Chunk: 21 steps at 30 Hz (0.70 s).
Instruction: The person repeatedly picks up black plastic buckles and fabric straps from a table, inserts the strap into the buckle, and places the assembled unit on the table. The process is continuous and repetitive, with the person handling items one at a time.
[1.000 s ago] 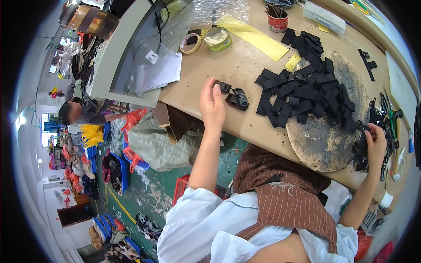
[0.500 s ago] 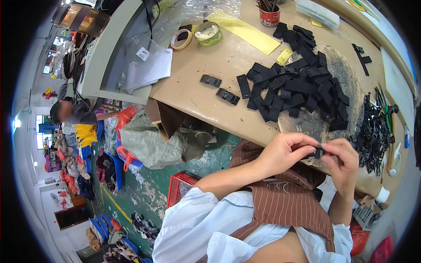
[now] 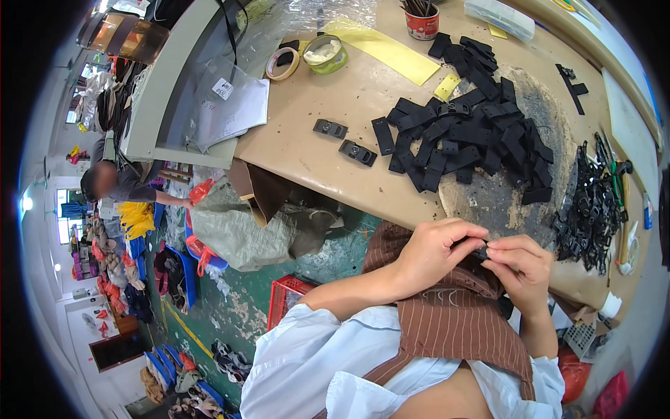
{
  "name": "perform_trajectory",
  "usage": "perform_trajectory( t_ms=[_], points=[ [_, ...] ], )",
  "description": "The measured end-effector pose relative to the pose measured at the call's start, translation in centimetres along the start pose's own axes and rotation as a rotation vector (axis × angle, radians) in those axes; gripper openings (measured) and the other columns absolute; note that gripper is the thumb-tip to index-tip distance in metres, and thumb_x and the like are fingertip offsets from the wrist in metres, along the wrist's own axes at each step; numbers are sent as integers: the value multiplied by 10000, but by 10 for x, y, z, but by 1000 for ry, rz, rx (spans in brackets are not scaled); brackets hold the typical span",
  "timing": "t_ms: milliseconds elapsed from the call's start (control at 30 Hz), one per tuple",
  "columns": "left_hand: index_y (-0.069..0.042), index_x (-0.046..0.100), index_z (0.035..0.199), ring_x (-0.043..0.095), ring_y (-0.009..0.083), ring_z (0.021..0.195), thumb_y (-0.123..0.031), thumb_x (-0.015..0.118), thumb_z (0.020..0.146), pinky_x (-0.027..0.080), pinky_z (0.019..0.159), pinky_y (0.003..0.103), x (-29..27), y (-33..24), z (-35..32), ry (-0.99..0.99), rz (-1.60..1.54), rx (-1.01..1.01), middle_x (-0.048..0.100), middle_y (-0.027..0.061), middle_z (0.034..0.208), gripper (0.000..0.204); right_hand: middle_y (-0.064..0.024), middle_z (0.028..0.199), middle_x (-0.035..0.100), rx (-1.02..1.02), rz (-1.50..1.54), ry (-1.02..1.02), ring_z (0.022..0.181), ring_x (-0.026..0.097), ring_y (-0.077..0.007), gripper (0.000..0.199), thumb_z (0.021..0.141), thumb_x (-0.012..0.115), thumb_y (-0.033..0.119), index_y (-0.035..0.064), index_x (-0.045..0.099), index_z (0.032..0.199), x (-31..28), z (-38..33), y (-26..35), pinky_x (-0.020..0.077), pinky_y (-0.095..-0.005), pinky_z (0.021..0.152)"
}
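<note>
My left hand (image 3: 434,253) and my right hand (image 3: 522,271) meet just over the table's near edge, above my brown striped apron. Pinched between their fingertips is a small black strap piece (image 3: 481,251), mostly hidden by the fingers. Beyond them, a pile of short flat black strap pieces (image 3: 481,133) lies partly on a worn round slab (image 3: 499,208). Left of the pile rest two black strap pieces with buckles, one (image 3: 330,128) farther off and the other (image 3: 358,153) closer. To the right of my hands is a heap of small black buckles (image 3: 583,216).
A hammer (image 3: 624,209) and green-handled pliers (image 3: 617,183) lie at the right. Toward the back are a tape roll (image 3: 283,63), a green tin (image 3: 325,54), yellow sheet (image 3: 391,52) and red can (image 3: 422,26). Far left, a co-worker (image 3: 125,181) reaches toward red bags.
Both hands have shifted slightly left and down, toward my body, with the strap piece between them. My right fingers have closed in nearer to the left ones. The view has moved slightly.
</note>
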<state>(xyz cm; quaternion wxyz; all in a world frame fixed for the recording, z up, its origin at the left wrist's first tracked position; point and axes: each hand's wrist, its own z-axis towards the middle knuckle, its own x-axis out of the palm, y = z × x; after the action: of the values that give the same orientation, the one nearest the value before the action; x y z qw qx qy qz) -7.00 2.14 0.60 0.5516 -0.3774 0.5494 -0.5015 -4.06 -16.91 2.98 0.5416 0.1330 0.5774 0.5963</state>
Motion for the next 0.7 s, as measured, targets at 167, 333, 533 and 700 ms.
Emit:
perform_trajectory(
  t_ms=[167,333,533,700],
  points=[
    [-20,529,1117,612,112,827,-41,640,824,510,699,263,18,4,-5,-184,-671,-281,615,57,978,314,-96,827,605,156,155,-340,725,596,-201,195,650,744,-32,22,628,798,31,-14,-7,486,-257,656],
    [-31,546,1068,573,85,872,-60,613,857,487,739,219,18,23,-9,-46,-1025,-514,596,28,950,224,-78,800,578,37,-33,-239,693,562,-181,219,642,768,10,43,609,790,41,-13,-9,464,-276,625],
    [3,635,979,572,64,790,-52,621,849,460,684,201,-10,7,-4,239,-631,-455,617,25,870,142,-111,963,582,135,204,-40,727,596,-148,289,699,718,25,9,640,977,-5,5,-2,499,-252,643],
    [12,649,936,578,76,770,-49,641,826,460,670,217,-15,7,-9,385,-488,-359,599,22,811,125,-117,1030,595,170,340,318,753,615,-148,330,697,712,-10,7,642,1019,-19,11,-1,518,-255,664]
  ],
)
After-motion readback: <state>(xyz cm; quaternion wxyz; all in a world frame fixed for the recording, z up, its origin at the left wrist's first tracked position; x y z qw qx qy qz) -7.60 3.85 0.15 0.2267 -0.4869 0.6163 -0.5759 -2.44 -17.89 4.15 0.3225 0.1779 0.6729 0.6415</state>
